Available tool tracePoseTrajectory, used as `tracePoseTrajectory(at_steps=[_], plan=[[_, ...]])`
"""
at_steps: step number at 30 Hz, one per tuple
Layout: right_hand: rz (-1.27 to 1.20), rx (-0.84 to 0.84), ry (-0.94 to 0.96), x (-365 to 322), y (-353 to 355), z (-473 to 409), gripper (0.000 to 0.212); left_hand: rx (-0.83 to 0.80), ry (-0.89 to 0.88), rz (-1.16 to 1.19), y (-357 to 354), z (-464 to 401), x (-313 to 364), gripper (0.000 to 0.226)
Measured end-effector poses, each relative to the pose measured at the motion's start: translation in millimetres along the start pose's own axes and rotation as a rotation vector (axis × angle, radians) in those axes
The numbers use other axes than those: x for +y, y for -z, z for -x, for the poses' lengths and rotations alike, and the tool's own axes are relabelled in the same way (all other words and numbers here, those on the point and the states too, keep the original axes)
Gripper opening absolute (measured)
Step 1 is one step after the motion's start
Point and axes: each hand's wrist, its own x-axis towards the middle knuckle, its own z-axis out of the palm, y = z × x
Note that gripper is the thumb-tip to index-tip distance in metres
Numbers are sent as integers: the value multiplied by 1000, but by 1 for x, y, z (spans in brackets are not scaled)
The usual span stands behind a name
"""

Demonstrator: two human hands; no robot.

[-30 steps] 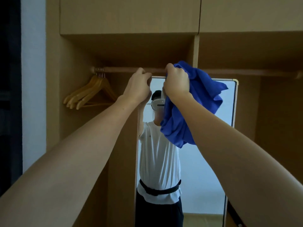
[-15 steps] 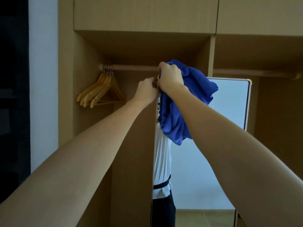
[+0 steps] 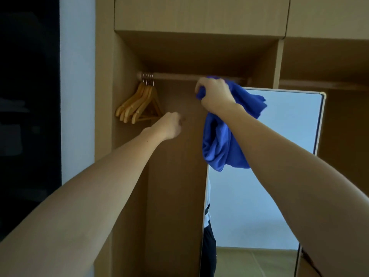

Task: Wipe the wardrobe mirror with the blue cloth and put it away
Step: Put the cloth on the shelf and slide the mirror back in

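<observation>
Right hand [image 3: 214, 94] is gripping the bunched blue cloth [image 3: 223, 142] at the top left corner of the wardrobe mirror [image 3: 279, 136], just below the hanging rail [image 3: 179, 76]. Left hand [image 3: 169, 127], which was at the mirror's top edge half a second ago, is now hanging lower with fingers loosely curled, holding nothing, near the wooden hangers [image 3: 139, 104].

Wardrobe [image 3: 127, 56] w/ rail [image 3: 175, 76]; wooden hangers [image 3: 139, 104] on it.
</observation>
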Motion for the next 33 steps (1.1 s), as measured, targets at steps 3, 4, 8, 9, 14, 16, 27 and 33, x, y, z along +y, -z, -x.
tracePoseTrajectory(at_steps=[3,4,8,9,14,16,27,33], plan=[[-1,-189,46,-19,-36,27,33,-61,57,-27,-9,16,-24,52],[-20,-219,36,-24,-52,40,31,-73,61,-36,-12,22,-29,51],[-136,-281,-35,-34,-113,93,27,-156,61,-66,-28,48,-43,45],[-173,-302,-54,-38,-125,105,28,-173,56,-70,-33,56,-45,36],[-407,-458,-175,-54,-166,171,34,-279,105,-43,-72,103,-70,24],[-487,-627,-195,-57,-179,201,43,-329,174,-50,-94,126,-91,34],[-418,-1173,-301,-38,-215,367,56,-756,289,-121,-220,246,-111,38],[-193,-1253,-311,-6,-184,411,42,-1022,274,-163,-268,266,-60,41]])
